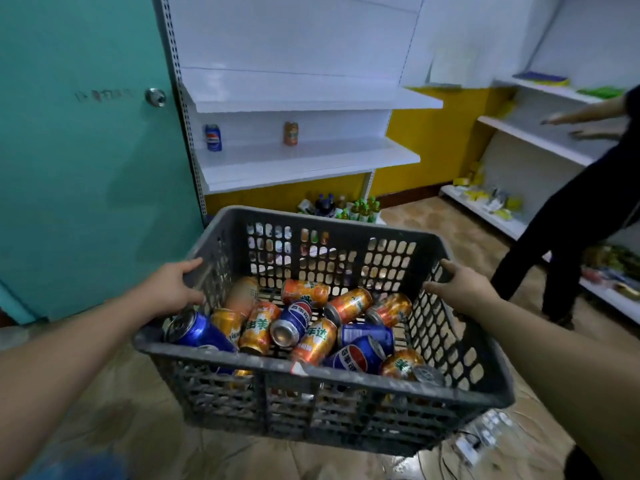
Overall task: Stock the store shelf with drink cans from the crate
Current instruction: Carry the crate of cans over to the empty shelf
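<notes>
— What takes up the most room?
— A teal door (pixel 86 174) on the left. Next to it is a white shelf unit (pixel 304 161) against a yellow wall, its boards mostly bare.
— And the crate?
— The dark grey plastic crate (pixel 311 396) is held up off the floor, in front of the shelf unit and lower than its boards. It has perforated walls and an open top.
— Anyone else there?
— A second person (pixel 568 237) in dark clothes stands at the right, both arms reaching over the side shelves (pixel 519 133).
— How do the hands sit on the crate?
— The left hand (pixel 169 289) grasps the left rim, fingers curled over the top edge. The right hand (pixel 460 285) grasps the right rim the same way.
— What's inside?
— A jumble of drink cans (pixel 313 341), orange ones and blue Pepsi ones, lying on their sides or tilted on the crate's bottom.
— Anything on the shelf?
— Two upright cans on the lower board, well apart. A blue Pepsi can (pixel 213 137) is near the left upright and an orange can (pixel 291 133) is toward the middle. Bottles (pixel 360 209) stand at the unit's foot. Smallest is a round knob (pixel 156 97) on the door.
</notes>
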Available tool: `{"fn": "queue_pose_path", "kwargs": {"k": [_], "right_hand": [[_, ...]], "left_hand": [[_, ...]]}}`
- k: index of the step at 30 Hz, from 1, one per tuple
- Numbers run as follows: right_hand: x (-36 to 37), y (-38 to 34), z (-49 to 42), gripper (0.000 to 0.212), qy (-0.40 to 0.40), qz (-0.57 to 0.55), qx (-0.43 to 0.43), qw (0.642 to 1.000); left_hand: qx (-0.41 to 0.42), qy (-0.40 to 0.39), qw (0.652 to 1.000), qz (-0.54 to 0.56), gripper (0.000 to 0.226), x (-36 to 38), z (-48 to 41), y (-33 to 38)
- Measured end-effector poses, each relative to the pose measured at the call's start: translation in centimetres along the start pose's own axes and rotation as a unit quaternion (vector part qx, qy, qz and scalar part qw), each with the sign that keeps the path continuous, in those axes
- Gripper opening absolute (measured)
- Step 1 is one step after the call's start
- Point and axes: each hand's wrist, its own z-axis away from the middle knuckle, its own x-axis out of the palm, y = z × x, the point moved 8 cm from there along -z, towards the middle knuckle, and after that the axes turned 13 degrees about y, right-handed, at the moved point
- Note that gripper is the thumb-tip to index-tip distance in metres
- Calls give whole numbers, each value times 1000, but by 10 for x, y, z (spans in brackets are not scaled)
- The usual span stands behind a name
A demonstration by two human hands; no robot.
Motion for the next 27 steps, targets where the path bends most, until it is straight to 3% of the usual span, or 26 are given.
{"fn": "queue_pose_path", "kwargs": {"k": [13,27], "right_hand": [[17,19,-189,77,25,6,68,997],[7,60,-347,73,69,-47,230,970]], "left_hand": [[67,-50,995,-62,83,110,-190,135],[213,-134,964,-86,84,247,-412,343]]}}
